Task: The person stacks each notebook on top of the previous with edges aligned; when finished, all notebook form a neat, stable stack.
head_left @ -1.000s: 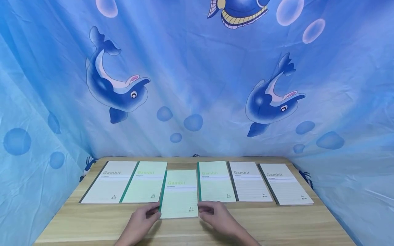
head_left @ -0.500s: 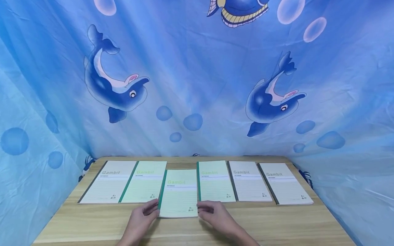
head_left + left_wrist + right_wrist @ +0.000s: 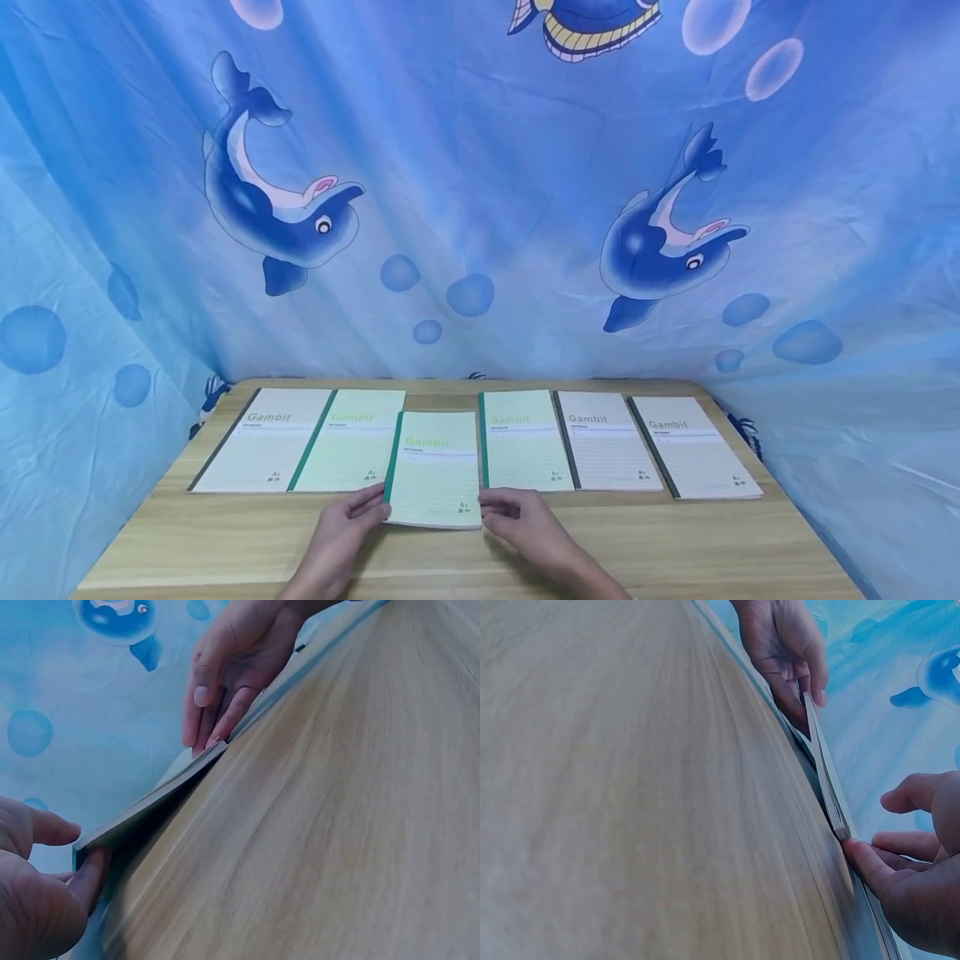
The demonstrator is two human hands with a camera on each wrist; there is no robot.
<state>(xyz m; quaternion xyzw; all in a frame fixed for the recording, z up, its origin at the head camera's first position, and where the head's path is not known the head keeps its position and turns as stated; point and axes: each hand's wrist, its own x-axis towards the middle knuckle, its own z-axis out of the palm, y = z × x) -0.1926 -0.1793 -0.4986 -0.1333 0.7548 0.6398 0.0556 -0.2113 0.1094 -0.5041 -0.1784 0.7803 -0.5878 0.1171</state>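
A pale green notebook (image 3: pixel 437 487) with a dark green spine lies in the middle, nearer to me than the others. My left hand (image 3: pixel 339 533) pinches its spine edge; in the left wrist view this hand (image 3: pixel 41 877) has the thumb over the cover and a finger beneath. That side of the notebook (image 3: pixel 161 796) is raised off the wood, while its right corner sits low. At the right edge, my right hand (image 3: pixel 528 527) touches with its fingertips. The right wrist view shows this hand (image 3: pixel 922 870) with its fingers spread loosely and its thumb apart from the cover.
Left of it lie a white notebook (image 3: pixel 258 442) and a green one (image 3: pixel 348 446). To the right are another green notebook (image 3: pixel 525 442) and two white ones (image 3: pixel 609 446) (image 3: pixel 697 450). The wooden table (image 3: pixel 660 550) ends at a blue curtain (image 3: pixel 525 208) with dolphins.
My left hand has raised the notebook's spine side a little, and the notebook has shifted slightly left. The right hand stays almost in place at the other edge.
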